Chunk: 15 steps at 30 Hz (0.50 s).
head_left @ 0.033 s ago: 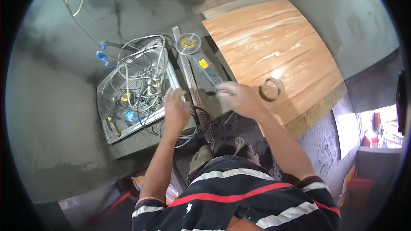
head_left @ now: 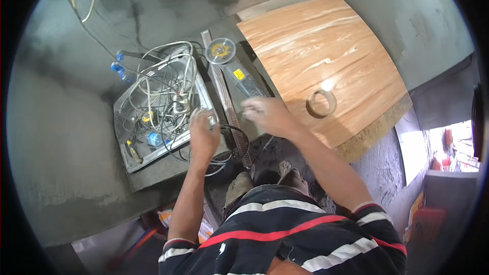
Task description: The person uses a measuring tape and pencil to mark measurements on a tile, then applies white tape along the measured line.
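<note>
Dark grey plastic forms the body of an angle grinder [head_left: 243, 82] with a yellow label, lying on the grey worktop [head_left: 163, 174], its round clear-edged disc [head_left: 220, 51] at the far end. The right hand [head_left: 270, 114] is at the near end of the grinder; its fingers are curled and blurred, and whether they touch or grip it I cannot tell. The left hand [head_left: 204, 131] is over the near right corner of a pale-rimmed rectangular tray [head_left: 153, 160], fingers bent; whether they hold anything there I cannot tell either. As for progress, the grinder lies at rest with its disc in place, the grey and white cables [head_left: 179, 106] are heaped in the tray, not sorted, and the large orange-brown wood-grained panel [head_left: 326, 46] lies flat to the right; nothing shown marks the work as finished, and how much is left cannot be judged. Counted, there are two hands, one grinder with one disc, one tray, one panel, one brown ring [head_left: 331, 104] on the panel, one long narrow patterned strip [head_left: 226, 99] between tray and grinder, one clear bottle with a blue label [head_left: 154, 139] and one yellow-and-black handled tool [head_left: 134, 152] in the tray; the cables are too tangled to count.
</note>
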### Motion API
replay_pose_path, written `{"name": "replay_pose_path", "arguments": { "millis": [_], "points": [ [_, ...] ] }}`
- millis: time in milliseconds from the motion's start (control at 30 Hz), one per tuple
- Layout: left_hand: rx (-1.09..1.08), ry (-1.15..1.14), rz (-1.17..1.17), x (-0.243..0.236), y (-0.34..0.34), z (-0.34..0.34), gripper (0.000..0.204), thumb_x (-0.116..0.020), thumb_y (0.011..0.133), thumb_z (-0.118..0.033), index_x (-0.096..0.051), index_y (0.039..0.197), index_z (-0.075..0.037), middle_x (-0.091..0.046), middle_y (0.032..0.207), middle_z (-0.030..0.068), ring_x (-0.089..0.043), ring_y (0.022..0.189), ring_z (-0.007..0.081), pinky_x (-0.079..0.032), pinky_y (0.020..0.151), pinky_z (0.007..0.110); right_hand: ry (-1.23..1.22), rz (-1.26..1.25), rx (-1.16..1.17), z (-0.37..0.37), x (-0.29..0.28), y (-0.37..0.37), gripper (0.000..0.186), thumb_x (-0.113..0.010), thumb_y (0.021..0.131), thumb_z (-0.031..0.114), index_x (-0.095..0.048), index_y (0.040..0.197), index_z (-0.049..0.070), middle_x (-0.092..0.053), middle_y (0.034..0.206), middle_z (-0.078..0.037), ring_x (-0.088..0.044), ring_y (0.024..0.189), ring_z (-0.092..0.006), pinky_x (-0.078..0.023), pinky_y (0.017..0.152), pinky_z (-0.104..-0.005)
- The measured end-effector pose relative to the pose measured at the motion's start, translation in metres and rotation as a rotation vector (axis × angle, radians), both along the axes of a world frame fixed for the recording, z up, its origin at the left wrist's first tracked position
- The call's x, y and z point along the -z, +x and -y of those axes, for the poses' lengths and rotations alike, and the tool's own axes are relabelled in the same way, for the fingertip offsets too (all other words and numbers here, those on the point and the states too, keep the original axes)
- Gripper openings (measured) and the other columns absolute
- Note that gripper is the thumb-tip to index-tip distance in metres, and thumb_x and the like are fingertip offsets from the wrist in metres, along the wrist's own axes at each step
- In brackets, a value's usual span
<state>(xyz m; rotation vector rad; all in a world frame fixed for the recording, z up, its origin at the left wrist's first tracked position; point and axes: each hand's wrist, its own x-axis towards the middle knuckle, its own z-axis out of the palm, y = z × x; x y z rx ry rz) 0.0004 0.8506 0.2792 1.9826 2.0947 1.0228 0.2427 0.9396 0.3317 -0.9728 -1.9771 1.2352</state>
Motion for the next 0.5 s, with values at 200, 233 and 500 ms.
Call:
{"name": "replay_pose_path", "arguments": {
  "millis": [200, 233, 500],
  "points": [
    [-0.185, -0.077, 0.076, -0.014, -0.025, 0.045, 0.033, -0.073, 0.087, -0.002, -0.065, 0.118, -0.001, -0.066, 0.120, 0.0216, -0.060, 0.118, 0.0428, -0.047, 0.105, 0.048, 0.277, 0.406, 0.040, -0.037, 0.084, -0.129, 0.017, -0.057, 0.095, 0.013, -0.067, 0.097, -0.001, -0.070, 0.102, -0.027, -0.071, 0.096, -0.0452, -0.057, 0.086, -0.0545],
    [-0.192, -0.088, 0.113, -0.016, -0.034, 0.052, 0.030, -0.072, 0.088, -0.002, -0.065, 0.117, 0.000, -0.067, 0.118, 0.0218, -0.061, 0.116, 0.0430, -0.048, 0.102, 0.047, 0.259, 0.452, -0.005, -0.041, 0.091, -0.137, 0.019, -0.056, 0.096, 0.013, -0.069, 0.101, 0.000, -0.069, 0.111, -0.029, -0.071, 0.102, -0.0430, -0.058, 0.088, -0.0535],
    [-0.202, -0.215, 0.123, 0.006, -0.075, 0.073, 0.033, -0.075, 0.089, -0.011, -0.065, 0.119, 0.000, -0.066, 0.116, 0.0230, -0.061, 0.111, 0.0446, -0.049, 0.098, 0.052, 0.383, 0.520, -0.109, -0.061, 0.103, -0.151, 0.035, -0.068, 0.088, 0.013, -0.073, 0.122, 0.008, -0.061, 0.135, -0.012, -0.053, 0.133, -0.0347, -0.048, 0.109, -0.0486]
  ]
}}
